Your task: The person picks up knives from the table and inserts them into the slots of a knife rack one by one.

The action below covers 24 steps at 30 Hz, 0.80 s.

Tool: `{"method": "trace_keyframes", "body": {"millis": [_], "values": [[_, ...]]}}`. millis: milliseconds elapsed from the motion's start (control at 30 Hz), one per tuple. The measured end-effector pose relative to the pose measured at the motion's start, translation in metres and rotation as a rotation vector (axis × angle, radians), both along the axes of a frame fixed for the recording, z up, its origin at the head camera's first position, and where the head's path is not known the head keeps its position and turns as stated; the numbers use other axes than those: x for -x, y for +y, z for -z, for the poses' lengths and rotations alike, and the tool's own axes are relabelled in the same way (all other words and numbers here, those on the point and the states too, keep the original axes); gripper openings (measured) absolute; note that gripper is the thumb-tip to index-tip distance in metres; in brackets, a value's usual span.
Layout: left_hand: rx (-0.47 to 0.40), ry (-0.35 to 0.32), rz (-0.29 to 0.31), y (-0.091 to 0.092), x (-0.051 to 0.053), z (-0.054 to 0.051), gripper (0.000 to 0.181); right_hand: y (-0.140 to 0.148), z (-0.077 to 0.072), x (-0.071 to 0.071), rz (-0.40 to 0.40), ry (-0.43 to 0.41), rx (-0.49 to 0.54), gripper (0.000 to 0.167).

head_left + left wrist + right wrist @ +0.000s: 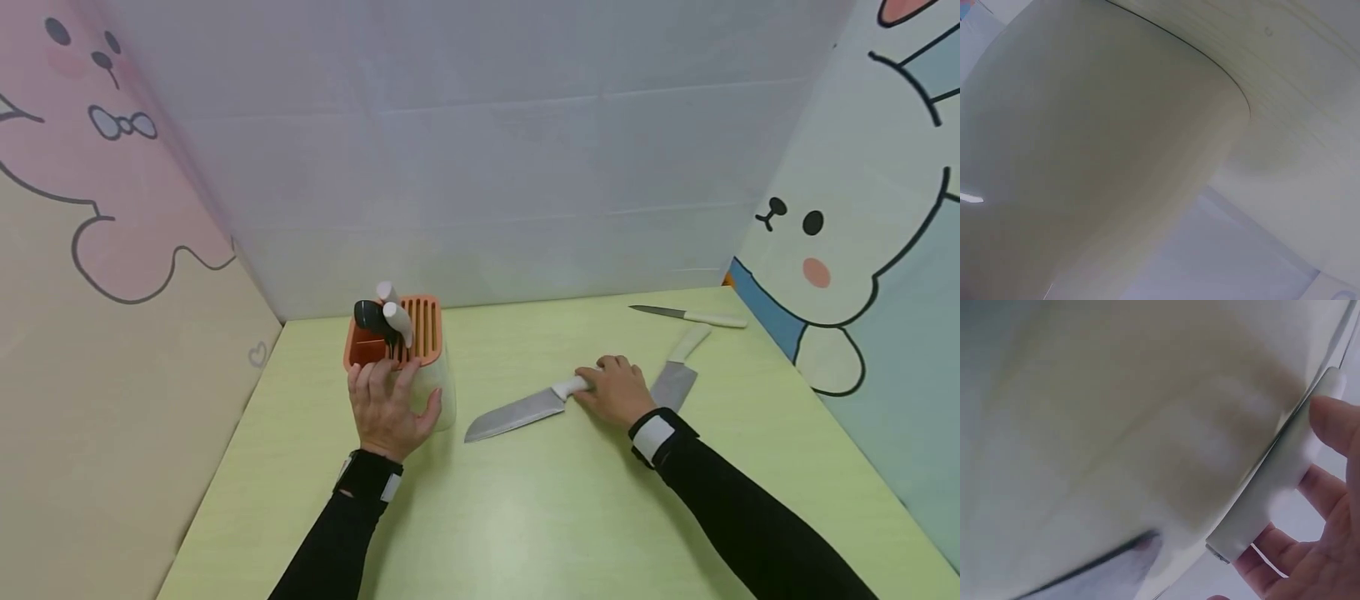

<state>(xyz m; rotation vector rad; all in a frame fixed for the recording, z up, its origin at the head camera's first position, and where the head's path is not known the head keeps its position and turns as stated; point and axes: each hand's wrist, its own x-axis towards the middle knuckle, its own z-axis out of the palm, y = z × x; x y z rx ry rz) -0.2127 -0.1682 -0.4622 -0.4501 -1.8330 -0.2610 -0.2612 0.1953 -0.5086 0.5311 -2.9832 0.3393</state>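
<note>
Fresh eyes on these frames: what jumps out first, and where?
First, the white-handled kitchen knife near the middle of the table, its handle held in the right hand. Next, the orange-topped knife block at the table's back left, with the left hand against its front. Then the big white cartoon animal on the right-hand wall.
</note>
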Motion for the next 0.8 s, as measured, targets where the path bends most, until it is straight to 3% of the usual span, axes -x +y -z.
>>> {"method": "trace_keyframes", "body": {"millis": [300, 533, 800], "values": [[0.0, 0.005, -0.002, 0.0, 0.001, 0.001, 0.049, 0.019, -0.002, -0.004, 0.059, -0.063, -0.002, 0.049], [-0.002, -0.002, -0.003, 0.0, -0.001, 0.001, 0.048, 0.024, -0.005, -0.007, 0.002, -0.072, 0.01, 0.039], [-0.007, 0.007, -0.007, 0.001, 0.0, 0.001, 0.048, 0.03, -0.006, -0.021, -0.058, -0.041, -0.001, 0.033]]}}
